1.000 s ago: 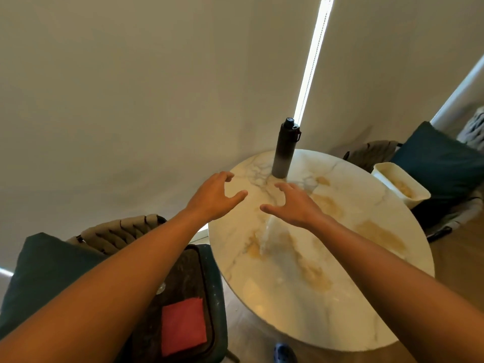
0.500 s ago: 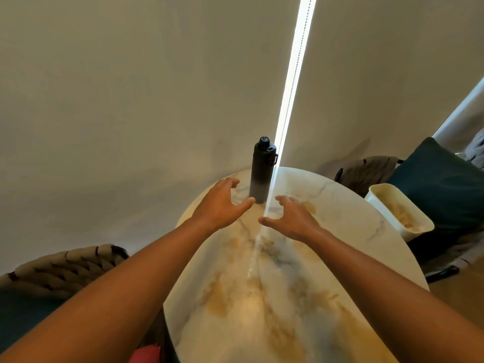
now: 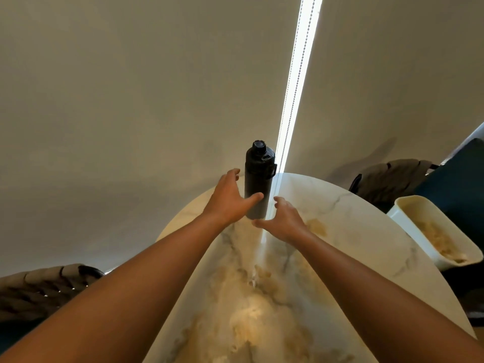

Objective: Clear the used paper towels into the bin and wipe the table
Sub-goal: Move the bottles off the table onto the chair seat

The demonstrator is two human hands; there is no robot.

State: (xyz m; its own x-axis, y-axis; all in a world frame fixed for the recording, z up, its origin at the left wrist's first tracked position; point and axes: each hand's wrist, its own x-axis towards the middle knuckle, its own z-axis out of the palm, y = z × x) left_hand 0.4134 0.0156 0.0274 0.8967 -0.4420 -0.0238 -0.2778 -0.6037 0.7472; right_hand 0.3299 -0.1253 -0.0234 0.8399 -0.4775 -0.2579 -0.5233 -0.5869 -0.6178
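Both arms reach forward over the round marble table (image 3: 340, 231); the left hand (image 3: 227, 203) and right hand (image 3: 284, 221), fingers spread and grasping nothing, flank the upright black bottle (image 3: 258, 179). Beside the table's right edge stands the bin (image 3: 408, 231).

A black bottle (image 3: 258, 179) with a screw cap stands upright near the far edge. Behind it hang pale blinds (image 3: 131, 100), split by 1 bright vertical gap (image 3: 296, 87) with a bead chain. A woven chair back (image 3: 39, 286) sits at the lower left, and a dark teal cushion (image 3: 455, 184) at the right.
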